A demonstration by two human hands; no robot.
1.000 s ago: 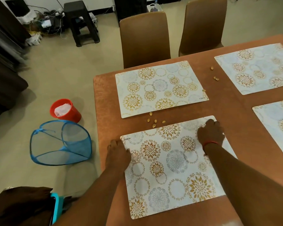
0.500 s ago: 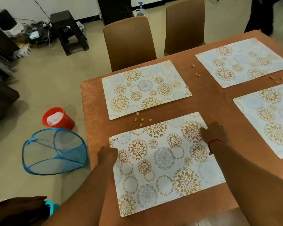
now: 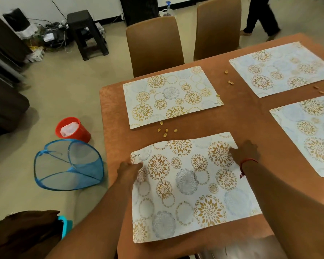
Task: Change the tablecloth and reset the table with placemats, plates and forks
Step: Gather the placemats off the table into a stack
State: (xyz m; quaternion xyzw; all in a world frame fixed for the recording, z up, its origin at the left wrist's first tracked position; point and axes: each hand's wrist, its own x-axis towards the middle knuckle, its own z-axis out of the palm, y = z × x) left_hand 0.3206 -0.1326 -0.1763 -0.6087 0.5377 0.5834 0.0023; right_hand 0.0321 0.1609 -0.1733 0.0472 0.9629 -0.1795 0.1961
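Observation:
A floral placemat (image 3: 189, 186) lies nearest me on the brown tablecloth (image 3: 251, 116). My left hand (image 3: 128, 170) pinches its left edge near the far corner, which curls up off the cloth. My right hand (image 3: 246, 151) grips the mat's far right corner. Three more placemats lie on the table: one beyond (image 3: 170, 95), one at far right (image 3: 282, 68), one at right (image 3: 310, 131). Nut shells (image 3: 166, 129) are scattered between the mats, with more shells (image 3: 230, 82) further right. No plates or forks are in view.
Two brown chairs (image 3: 155, 45) stand at the far side. On the floor at left are a red bucket (image 3: 73, 128), a blue mesh hamper (image 3: 67, 164) on its side and a dark stool (image 3: 86, 32). A person's legs (image 3: 260, 15) pass at top right.
Both hands have closed on the near placemat's edges. Its far left corner has lifted off the cloth. My view has shifted, showing more of the right side of the table.

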